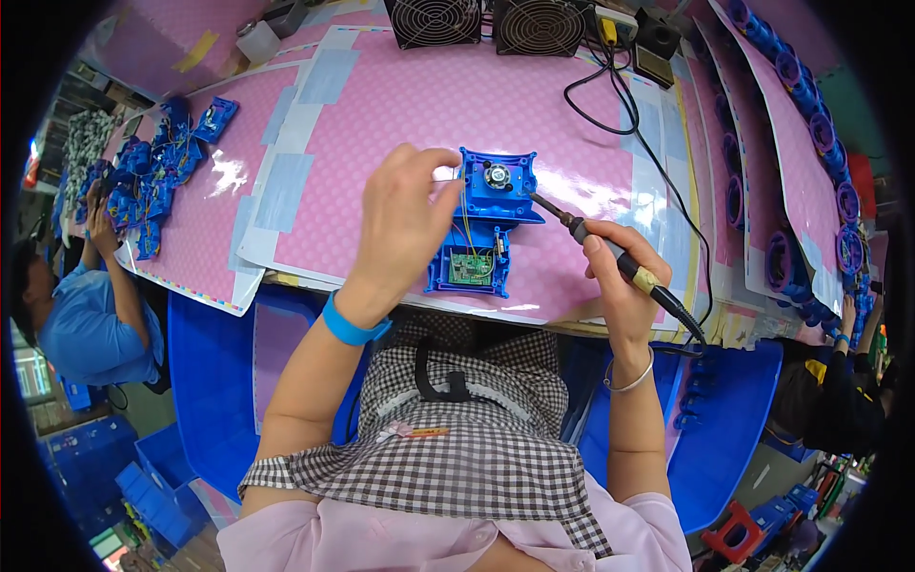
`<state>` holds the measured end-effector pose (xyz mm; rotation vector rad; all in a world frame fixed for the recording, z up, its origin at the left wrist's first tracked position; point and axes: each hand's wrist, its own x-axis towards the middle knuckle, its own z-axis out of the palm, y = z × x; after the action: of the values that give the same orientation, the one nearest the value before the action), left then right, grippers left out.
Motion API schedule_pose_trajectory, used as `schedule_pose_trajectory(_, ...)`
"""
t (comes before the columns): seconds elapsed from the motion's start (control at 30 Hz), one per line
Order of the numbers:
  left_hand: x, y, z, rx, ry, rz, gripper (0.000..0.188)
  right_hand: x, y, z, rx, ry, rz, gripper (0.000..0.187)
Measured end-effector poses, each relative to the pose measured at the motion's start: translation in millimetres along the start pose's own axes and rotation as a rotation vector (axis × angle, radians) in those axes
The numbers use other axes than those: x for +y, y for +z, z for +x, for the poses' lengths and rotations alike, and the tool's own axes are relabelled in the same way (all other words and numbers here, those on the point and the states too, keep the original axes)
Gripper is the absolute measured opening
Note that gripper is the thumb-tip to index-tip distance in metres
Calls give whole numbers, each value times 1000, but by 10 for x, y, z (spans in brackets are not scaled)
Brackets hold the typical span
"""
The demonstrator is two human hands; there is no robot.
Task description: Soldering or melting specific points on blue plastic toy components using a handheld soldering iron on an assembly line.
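A blue plastic housing (514, 203) lies open on the pink work surface, with a round silver speaker (498, 176) in its upper half. Its lower half holds a green circuit board (470, 268), and thin yellow wires (465, 212) run between the halves. At the housing's upper left edge is my left hand (405, 205), thumb and forefinger curled together; what they pinch is too small to tell. My right hand (629, 267) grips a soldering iron (620, 257) with a black cable. The iron's tip is at the right side of the upper half, close to the speaker.
Two black fans (437, 23) stand at the far edge. A black cord (658, 162) runs down the right side. Several blue housings (162, 172) lie at left, near a person in blue (100, 334). Upright boards with blue parts (791, 71) stand at right. Blue bins (214, 400) flank my lap.
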<state>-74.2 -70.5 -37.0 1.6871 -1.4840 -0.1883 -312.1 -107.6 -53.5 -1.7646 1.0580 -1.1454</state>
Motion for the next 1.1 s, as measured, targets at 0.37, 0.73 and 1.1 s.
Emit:
schedule_pose_trajectory(0.37,-19,43,-66,40,-23,58,13,16,18,-28,15,-23,-6,17)
schedule_pose_trajectory(0.73,55,265,-9,-225,82,-19,11,-3,47,-37,10,30,13,18)
schedule_pose_trajectory(1.1,54,316,-2,-220,93,34,12,2,10,-35,27,18,22,19)
